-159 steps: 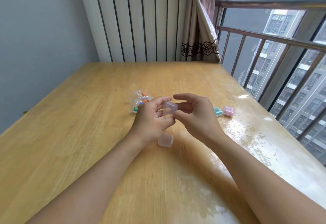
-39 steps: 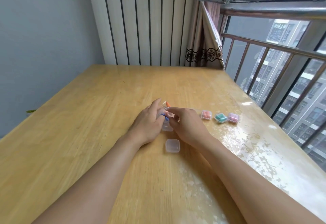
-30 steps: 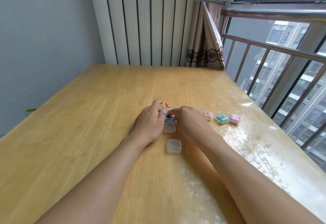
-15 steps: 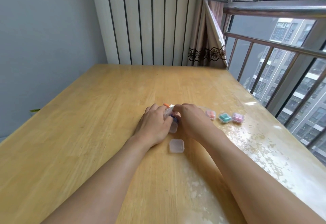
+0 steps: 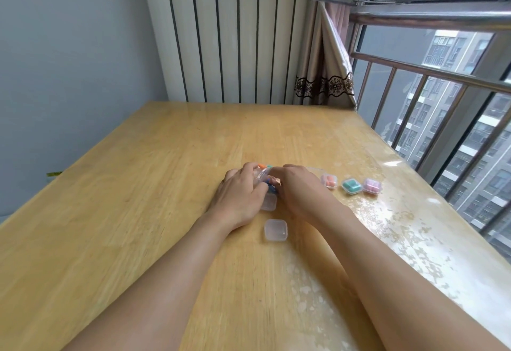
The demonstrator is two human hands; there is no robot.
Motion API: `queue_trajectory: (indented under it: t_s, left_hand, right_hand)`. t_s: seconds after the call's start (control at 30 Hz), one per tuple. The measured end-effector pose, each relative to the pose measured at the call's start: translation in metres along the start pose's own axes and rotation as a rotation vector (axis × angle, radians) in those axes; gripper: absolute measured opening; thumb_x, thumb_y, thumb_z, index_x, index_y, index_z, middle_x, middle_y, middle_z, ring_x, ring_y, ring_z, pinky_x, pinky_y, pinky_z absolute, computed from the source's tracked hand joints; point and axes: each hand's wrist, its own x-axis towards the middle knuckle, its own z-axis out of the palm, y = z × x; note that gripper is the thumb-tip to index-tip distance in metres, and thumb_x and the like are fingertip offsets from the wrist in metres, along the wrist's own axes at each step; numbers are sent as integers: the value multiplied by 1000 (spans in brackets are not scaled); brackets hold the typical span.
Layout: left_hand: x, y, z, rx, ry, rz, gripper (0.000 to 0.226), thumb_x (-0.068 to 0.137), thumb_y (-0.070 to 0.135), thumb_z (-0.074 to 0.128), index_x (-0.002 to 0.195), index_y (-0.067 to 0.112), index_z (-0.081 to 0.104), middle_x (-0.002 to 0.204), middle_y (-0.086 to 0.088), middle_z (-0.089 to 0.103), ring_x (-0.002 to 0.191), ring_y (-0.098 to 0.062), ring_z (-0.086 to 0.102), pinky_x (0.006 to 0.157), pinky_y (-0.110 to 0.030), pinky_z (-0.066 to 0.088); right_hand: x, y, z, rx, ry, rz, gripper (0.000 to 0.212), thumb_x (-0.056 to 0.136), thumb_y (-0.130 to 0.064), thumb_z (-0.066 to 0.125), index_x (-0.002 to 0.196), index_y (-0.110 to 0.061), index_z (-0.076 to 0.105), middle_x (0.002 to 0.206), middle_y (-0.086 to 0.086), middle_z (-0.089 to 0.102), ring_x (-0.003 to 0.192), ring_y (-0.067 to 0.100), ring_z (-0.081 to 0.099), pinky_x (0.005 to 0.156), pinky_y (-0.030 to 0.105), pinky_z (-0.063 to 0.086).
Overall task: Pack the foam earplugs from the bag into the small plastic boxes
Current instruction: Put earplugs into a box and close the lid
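A wide, pale wooden table [image 5: 138,212] with a glossy, worn patch along its window side fills most of the view. Behind it stand a white wall panel with thin dark vertical stripes [image 5: 229,32], a beige curtain with a dark lace band [image 5: 323,85] and a metal window railing [image 5: 431,74]. Two bare forearms reach to the middle of the table. The left hand [image 5: 239,194] and right hand [image 5: 300,190] meet over a small crinkled clear plastic bag [image 5: 262,175] of coloured foam earplugs, both with fingers curled round it, gripping it between them. Just beneath the hands lies a small clear plastic box [image 5: 268,202], partly hidden. A second clear square box [image 5: 275,229], shut, lies nearer the person. To the right sit three filled boxes in a row: one with orange earplugs [image 5: 329,180], one with teal [image 5: 351,185], one with pink [image 5: 372,186].
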Motion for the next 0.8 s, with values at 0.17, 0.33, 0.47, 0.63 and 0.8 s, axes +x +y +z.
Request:
queue_trajectory:
  t_s: [0.17, 0.33, 0.47, 0.63, 0.8]
  left_hand:
    - [1, 3, -3, -355, 32, -106, 99, 63, 54, 59, 154, 23, 32, 144, 0, 50, 135, -19, 46, 111, -41, 41]
    - [9, 2, -13, -694, 72, -214, 47, 84, 60, 61, 104, 18, 68, 109, -4, 70, 103, -21, 67, 97, -38, 52]
    - [15, -9, -7, -423, 140, -140, 22, 98, 30, 55, 99, 18, 74, 107, -11, 69, 95, -27, 67, 94, -38, 55]
    - [12, -11, -5, -212, 163, -24, 20, 101, 15, 52, 102, 16, 72, 104, -1, 70, 91, -20, 67, 79, -29, 54]
    - [15, -12, -4, -211, 189, -46, 23, 100, 7, 49, 100, 15, 71, 91, -1, 71, 78, -17, 64, 62, -17, 46]
  right_hand:
    - [-6, -7, -2, 125, 36, -26, 27, 89, -7, 58, 109, -25, 65, 82, 1, 65, 77, 26, 59, 65, 40, 47]
    - [-7, -13, 0, 163, 96, -57, 13, 91, -17, 65, 104, -19, 66, 77, -3, 70, 69, 16, 58, 63, 31, 43]
    - [-6, -16, 1, 121, 94, -55, 9, 89, -18, 67, 94, -23, 72, 70, -10, 62, 65, 14, 58, 61, 29, 45]
    - [-7, -15, 0, -12, 0, -99, 19, 90, -6, 55, 87, -19, 69, 70, -5, 51, 70, 25, 54, 57, 35, 40]
    - [-9, -19, -6, -216, 52, -160, 19, 92, -12, 57, 96, -23, 72, 88, -3, 45, 84, 23, 45, 64, 32, 30]
